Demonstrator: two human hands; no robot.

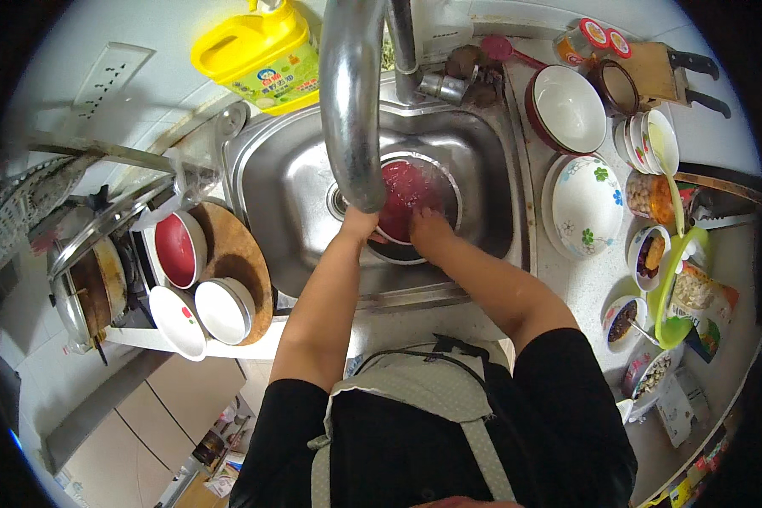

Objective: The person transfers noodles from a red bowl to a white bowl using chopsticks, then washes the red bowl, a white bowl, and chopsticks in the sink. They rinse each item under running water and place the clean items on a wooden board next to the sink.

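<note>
A bowl with a red inside is tilted under the faucet in the steel sink. Water splashes in it. My left hand grips the bowl's near left rim, its fingers partly behind the faucet and under the bowl. At the near right side my right hand holds the bowl's edge, with its fingertips blurred by the water. Beneath the bowl sits a wider round pot or basin with a pale rim and a dark inside.
Left of the sink, a red-lined bowl and white bowls rest on a round wooden board. Behind stands a yellow jug. Plates, bowls, food dishes and a knife block crowd the right counter.
</note>
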